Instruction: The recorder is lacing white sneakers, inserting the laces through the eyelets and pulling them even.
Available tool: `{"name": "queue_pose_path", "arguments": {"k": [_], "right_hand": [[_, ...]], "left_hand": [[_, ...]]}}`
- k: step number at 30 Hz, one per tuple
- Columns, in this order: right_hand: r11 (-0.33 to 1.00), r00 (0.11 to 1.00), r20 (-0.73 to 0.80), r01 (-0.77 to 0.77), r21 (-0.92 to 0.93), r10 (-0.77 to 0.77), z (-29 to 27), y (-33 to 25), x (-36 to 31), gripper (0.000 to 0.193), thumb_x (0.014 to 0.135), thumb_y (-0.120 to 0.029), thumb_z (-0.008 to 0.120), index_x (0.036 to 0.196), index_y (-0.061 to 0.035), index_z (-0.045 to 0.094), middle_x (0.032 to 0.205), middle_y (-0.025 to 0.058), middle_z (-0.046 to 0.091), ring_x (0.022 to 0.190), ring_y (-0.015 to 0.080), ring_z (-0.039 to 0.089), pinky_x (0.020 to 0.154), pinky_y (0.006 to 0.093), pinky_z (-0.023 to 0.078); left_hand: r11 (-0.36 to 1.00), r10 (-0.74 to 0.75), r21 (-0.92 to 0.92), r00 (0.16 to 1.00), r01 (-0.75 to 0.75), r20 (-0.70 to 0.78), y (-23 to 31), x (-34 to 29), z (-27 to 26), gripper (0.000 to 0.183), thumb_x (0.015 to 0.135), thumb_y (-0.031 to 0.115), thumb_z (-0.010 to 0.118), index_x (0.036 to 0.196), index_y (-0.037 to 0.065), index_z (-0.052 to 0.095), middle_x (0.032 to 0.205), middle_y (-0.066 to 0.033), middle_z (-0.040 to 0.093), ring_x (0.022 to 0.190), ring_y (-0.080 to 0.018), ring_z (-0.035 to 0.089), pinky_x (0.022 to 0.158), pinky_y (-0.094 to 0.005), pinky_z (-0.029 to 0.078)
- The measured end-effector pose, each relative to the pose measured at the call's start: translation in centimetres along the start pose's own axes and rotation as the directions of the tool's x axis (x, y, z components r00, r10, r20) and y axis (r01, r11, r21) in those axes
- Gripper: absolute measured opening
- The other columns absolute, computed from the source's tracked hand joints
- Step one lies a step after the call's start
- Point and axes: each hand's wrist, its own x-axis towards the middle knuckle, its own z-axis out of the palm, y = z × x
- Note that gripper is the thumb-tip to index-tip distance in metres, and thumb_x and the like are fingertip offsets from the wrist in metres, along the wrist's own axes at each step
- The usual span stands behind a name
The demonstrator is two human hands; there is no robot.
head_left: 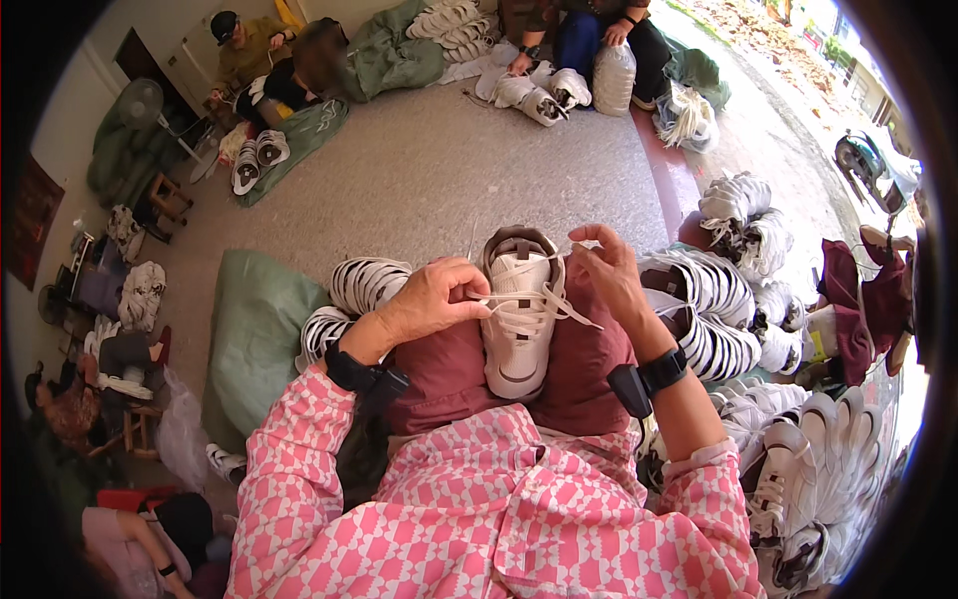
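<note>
A white-and-beige sneaker point(516, 339) stands between my knees, its toe toward me and its dark-lined opening away. Pale laces criss-cross its tongue. At the shoe's left side my left hand point(436, 297) pinches a shoelace point(502, 299) between thumb and fingertips. My right hand point(606, 268) is raised beside the shoe's right upper edge, thumb and forefinger apart, with no lace visible between them. One loose lace end hangs over the shoe's right side, below that hand. Both wrists wear black bands carrying small dark boxes.
Nested white shoe uppers point(371, 285) lie left of my knees, next to a green sack point(261, 339). More uppers point(714, 299) and finished-looking sneakers point(820, 449) are piled on my right. Across the floor, other people sit among shoes and sacks. A fan point(142, 104) stands far left.
</note>
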Motion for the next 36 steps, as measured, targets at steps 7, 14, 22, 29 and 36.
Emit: {"name": "queue_pose_path", "arguments": {"k": [7,14,22,29,36], "right_hand": [[0.451,0.912,0.343,0.410,-0.793,-0.225,0.3,-4.5,-5.3,0.035,0.086,-0.037,0.067,0.084,-0.0022,0.065,0.088,0.0105,0.061,0.080,0.0334,0.061,0.069,0.0428,0.049],[0.420,0.912,0.382,0.408,-0.811,-0.149,-1.3,-4.5,-5.3,0.028,0.088,-0.029,0.064,0.080,-0.0019,0.065,0.082,0.0102,0.065,0.073,0.0277,0.064,0.063,0.0371,0.050],[0.498,0.905,0.371,-0.424,0.756,0.207,-1.3,-2.9,-0.3,0.017,0.095,-0.023,0.059,0.101,-0.0066,0.059,0.098,0.0081,0.068,0.076,0.0183,0.067,0.068,0.0282,0.056],[0.992,0.966,0.229,0.120,0.024,-0.122,-2.9,-0.5,-1.9,0.017,0.088,-0.011,0.062,0.104,-0.0053,0.065,0.098,0.0024,0.061,0.078,0.0112,0.058,0.065,0.0241,0.046],[0.539,0.780,0.550,0.613,-0.578,-0.298,-1.4,-2.9,-3.1,0.021,0.076,-0.005,0.065,0.095,-0.0122,0.070,0.094,0.0090,0.057,0.085,0.0258,0.061,0.071,0.0358,0.050]], "left_hand": [[0.949,0.192,0.259,0.981,-0.179,-0.026,0.1,-0.4,0.9,0.026,0.070,0.017,0.078,0.088,0.007,0.063,0.094,-0.0058,0.057,0.090,-0.0262,0.057,0.082,-0.0377,0.046],[0.990,0.131,-0.051,0.991,-0.129,0.023,-0.1,-0.1,1.2,0.012,0.081,0.009,0.070,0.089,0.004,0.061,0.091,-0.0049,0.060,0.089,-0.0173,0.058,0.078,-0.0292,0.047],[0.972,-0.130,-0.167,0.968,0.168,0.216,0.8,0.9,0.7,0.015,0.089,0.012,0.067,0.099,0.003,0.060,0.088,0.0017,0.060,0.080,-0.0059,0.055,0.072,-0.0228,0.046],[0.916,-0.113,-0.355,0.968,0.189,0.226,0.6,0.9,0.3,0.029,0.087,0.010,0.070,0.113,0.005,0.059,0.087,0.0020,0.061,0.081,-0.0046,0.057,0.073,-0.0212,0.046],[0.940,-0.145,-0.265,0.955,0.215,0.260,1.8,1.2,-0.2,0.036,0.087,0.010,0.070,0.121,0.005,0.058,0.086,0.0007,0.066,0.082,-0.0052,0.059,0.073,-0.0210,0.046]]}}
